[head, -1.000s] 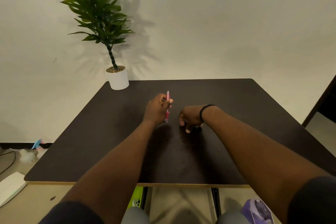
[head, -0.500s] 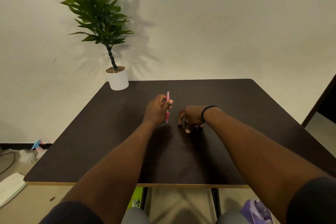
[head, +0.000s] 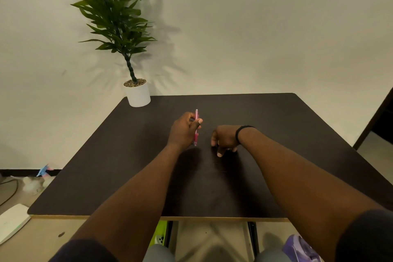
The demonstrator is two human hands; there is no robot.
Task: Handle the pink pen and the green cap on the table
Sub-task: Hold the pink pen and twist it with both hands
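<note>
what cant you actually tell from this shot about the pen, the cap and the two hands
Head view, the only one:
- Green cap: not visible; whether the curled right hand covers it cannot be told.
- Pink pen: its middle is hidden by the left hand and its grip; the tip is too small to tell if capped.
- Right hand: the fingers curl under, so what they hold, if anything, is hidden.

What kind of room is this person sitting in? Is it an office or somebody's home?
Hard to say for sure; it looks like a plain indoor room, perhaps a home or small office corner. A dark table stands against a bare pale wall, with a potted plant at its far corner and odds and ends on the floor.
</note>
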